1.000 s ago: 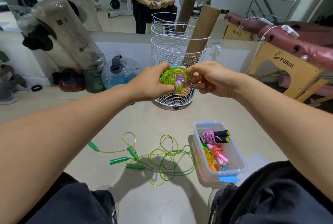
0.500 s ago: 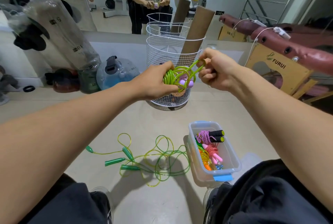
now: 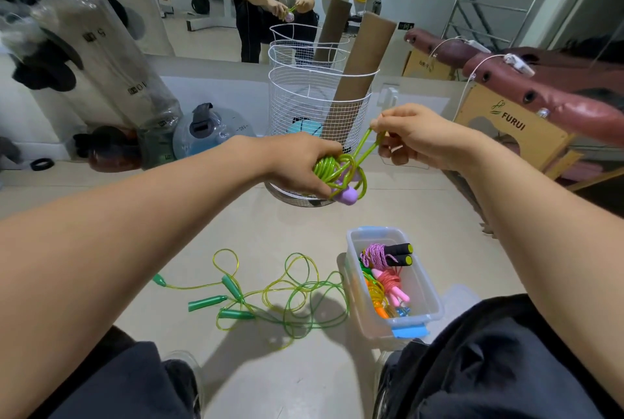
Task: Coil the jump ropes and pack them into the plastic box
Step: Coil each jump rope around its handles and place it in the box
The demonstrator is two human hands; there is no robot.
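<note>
My left hand (image 3: 297,162) grips a coiled lime-green jump rope (image 3: 337,172) with purple handles, held in the air in front of me. My right hand (image 3: 415,138) pinches a loop of that same rope and holds it stretched up and to the right of the coil. Below, a clear plastic box (image 3: 429,287) stands on the floor with several coiled ropes inside, pink, orange and one with black handles. Loose green ropes with green handles (image 3: 270,297) lie tangled on the floor left of the box.
A white wire basket (image 3: 304,98) with cardboard tubes stands just beyond my hands. Punching bags and a blue water jug (image 3: 206,131) are at the left, a maroon padded table (image 3: 540,91) at the right. A mirror behind reflects a person. My knees frame the bottom.
My right hand has drawn a loop of the green rope out from the coil, up and to the right. The left hand with the coil has dropped slightly, and a purple handle shows beneath it.
</note>
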